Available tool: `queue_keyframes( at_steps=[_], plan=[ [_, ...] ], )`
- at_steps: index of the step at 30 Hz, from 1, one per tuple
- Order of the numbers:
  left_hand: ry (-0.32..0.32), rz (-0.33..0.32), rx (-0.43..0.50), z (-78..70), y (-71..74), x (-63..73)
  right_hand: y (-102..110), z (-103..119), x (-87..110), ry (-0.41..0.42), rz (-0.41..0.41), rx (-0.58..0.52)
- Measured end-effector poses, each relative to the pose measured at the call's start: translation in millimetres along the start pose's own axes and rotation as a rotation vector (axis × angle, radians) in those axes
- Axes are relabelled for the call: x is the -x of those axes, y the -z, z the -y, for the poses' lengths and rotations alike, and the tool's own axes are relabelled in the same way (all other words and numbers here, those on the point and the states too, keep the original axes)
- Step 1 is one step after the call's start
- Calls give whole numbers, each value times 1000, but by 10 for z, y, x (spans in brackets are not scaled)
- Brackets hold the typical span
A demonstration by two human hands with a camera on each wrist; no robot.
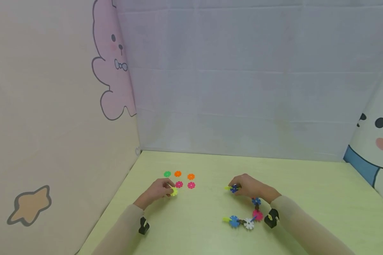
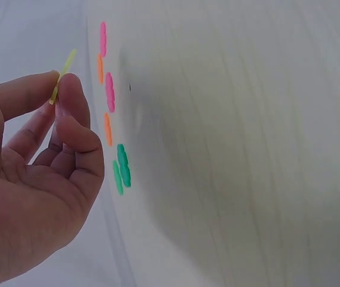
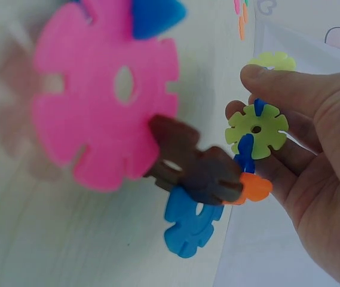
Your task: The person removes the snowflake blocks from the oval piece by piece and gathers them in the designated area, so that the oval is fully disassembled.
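Note:
My left hand pinches a yellow snowflake disc between thumb and index finger; the left wrist view shows this disc edge-on, raised off the table. On the right, my right hand grips one end of a curved chain of interlocked snowflake discs. Near its fingers in the right wrist view are a yellow disc, dark blue pieces and an orange disc. The chain continues through a brown disc, a pink disc, a white disc and a blue disc.
Loose discs lie beyond my left hand: a green disc, orange discs and pink discs. A darker green disc shows in the left wrist view. The pale table meets a white curtain behind.

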State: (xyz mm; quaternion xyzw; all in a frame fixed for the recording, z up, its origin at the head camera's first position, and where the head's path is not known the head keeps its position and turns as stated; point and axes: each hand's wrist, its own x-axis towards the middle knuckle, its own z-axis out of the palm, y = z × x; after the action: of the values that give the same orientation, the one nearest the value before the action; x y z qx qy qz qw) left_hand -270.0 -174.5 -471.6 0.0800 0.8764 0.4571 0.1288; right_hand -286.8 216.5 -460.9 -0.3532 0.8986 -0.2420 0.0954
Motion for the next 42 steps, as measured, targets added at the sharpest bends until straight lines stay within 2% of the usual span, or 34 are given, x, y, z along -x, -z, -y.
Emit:
queue_keyframes(
  at_steps=[6,16,22,26,34,38,42],
  plan=[
    [19,-28,-20,97,128,56,3,13,4,1,2,1],
    [118,-48,-102,187,218,101,-3,-12,-5,-5,1,-3],
    [114,-51,-109,231,228,105,-11,-23,-8,-5,2,-10],
    [112,-67,-150,260,237,91,-5,-17,-14,-3,3,-6],
    [137,-118,-236,183,273,48,5,-3,-23,21,3,9],
    [123,-128,-235,111,289,-2,-2,-8,-23,20,5,13],
    [79,-123,-222,-1,262,-62,-10,-11,-26,20,2,20]
  ],
)
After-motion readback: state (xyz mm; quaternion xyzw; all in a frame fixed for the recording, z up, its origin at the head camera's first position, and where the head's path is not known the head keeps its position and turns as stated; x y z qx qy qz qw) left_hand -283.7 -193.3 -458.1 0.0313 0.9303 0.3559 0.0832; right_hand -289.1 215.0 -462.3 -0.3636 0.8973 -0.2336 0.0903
